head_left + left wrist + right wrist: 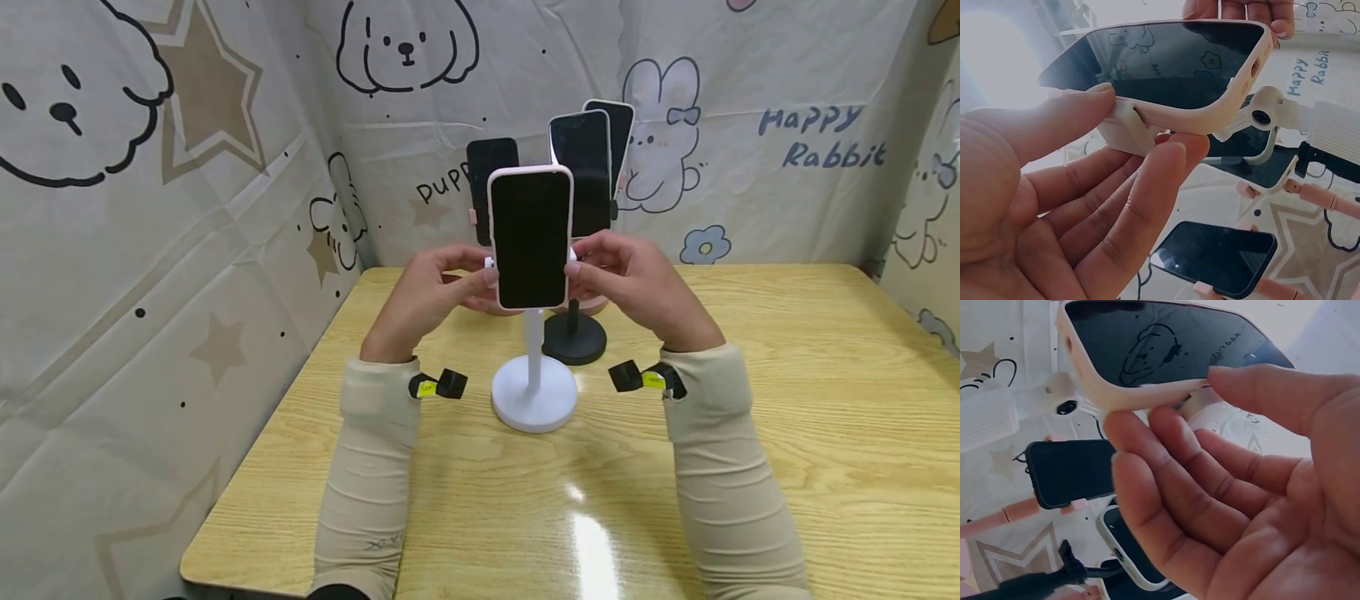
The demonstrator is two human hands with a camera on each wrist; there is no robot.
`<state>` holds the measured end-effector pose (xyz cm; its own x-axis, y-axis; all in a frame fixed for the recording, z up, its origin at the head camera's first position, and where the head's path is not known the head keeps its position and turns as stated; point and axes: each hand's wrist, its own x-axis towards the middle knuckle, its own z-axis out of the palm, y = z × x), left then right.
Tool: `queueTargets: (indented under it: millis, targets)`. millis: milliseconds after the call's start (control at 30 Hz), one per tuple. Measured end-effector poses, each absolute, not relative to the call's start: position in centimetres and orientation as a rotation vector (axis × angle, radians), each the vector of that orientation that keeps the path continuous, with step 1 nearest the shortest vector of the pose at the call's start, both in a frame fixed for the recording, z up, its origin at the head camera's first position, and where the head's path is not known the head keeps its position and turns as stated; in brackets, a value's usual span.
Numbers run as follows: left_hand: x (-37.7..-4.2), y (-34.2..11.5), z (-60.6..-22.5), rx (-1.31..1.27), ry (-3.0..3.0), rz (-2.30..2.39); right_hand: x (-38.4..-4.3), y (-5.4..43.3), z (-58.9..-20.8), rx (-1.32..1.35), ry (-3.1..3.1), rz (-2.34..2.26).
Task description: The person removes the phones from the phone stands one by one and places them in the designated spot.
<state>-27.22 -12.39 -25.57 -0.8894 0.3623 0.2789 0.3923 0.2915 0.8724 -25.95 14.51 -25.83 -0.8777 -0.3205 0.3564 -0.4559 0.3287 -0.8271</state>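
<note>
A smartphone in a pale pink case (531,242) sits upright on a white phone stand (534,398) with a round base, its dark screen facing me. My left hand (442,287) holds the phone's left edge, the thumb at the front beside the white clamp (1124,130) and the fingers behind. On the opposite edge, my right hand (637,279) grips in the same way, thumb at the screen's border and fingertips under the case. Part of the right-side clamp (1202,407) shows behind that thumb. The stand's upper joint is hidden behind the phone in the head view.
Behind stand a black phone stand (574,340), a light-framed phone (585,167), another phone (622,125) and a dark phone (492,158) in a pink clamp (472,217). The wood-grain table (787,433) meets printed fabric (750,208) at the back and left.
</note>
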Motion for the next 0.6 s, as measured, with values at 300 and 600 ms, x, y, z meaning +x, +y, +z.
queueTargets:
  millis: [300,600]
  targets:
    - [-26.8,-10.9,-25.6,-0.825,-2.473,-1.762,-24.9,16.2,-25.0,0.745,-2.506,1.572]
    - [-26.7,-9.8,-25.8,-0.823,-2.492,-1.749,-24.0,17.4,-24.5,0.751,-2.549,1.477]
